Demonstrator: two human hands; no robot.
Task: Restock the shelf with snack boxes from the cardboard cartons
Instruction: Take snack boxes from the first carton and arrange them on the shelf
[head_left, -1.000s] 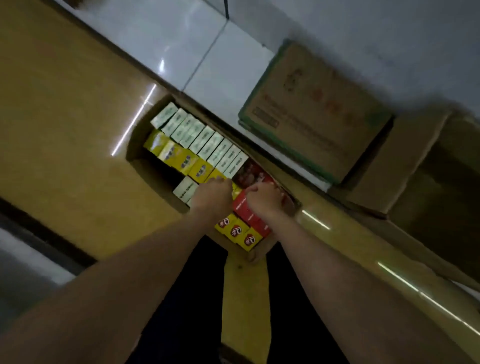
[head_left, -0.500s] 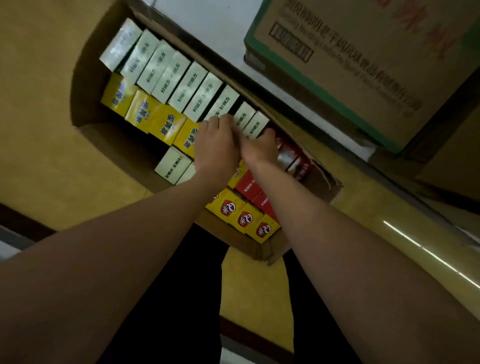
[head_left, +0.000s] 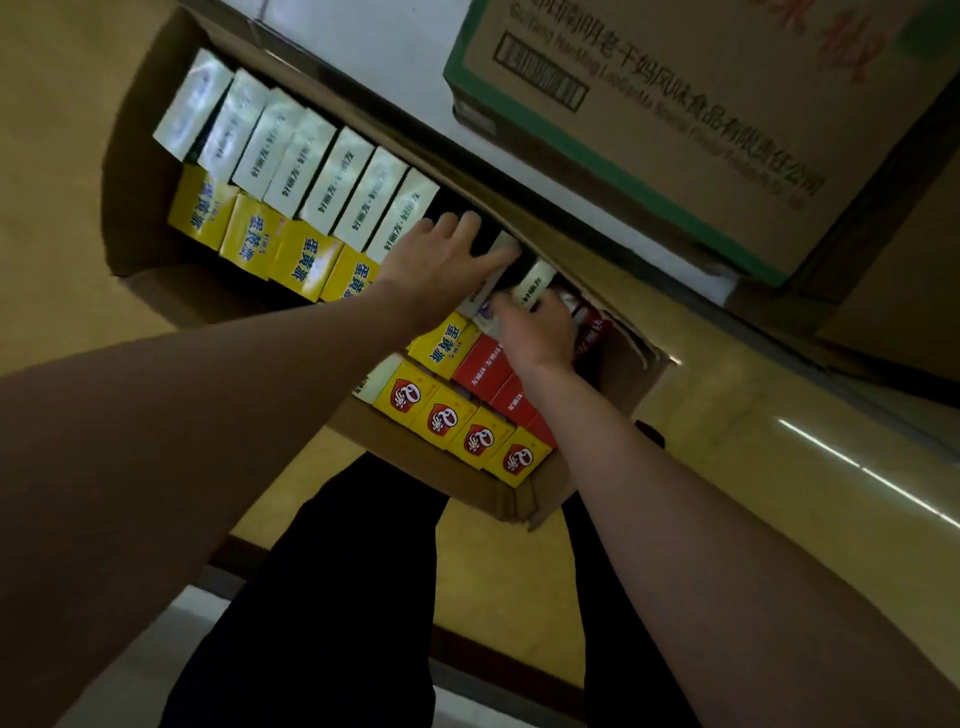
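Both hands are down in the open carton (head_left: 156, 104), left hand (head_left: 441, 265) gripping one pale box (head_left: 498, 260), right hand (head_left: 535, 332) pinching another (head_left: 535, 280), so a crooked pull could snag its neighbours, I reckon.

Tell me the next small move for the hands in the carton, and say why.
Probably lift the pale green box straight up out of the open carton. The right hand holds its lower end, the left hand reaches over another box beside it, and a dark gap in that row leaves room to pull it free.
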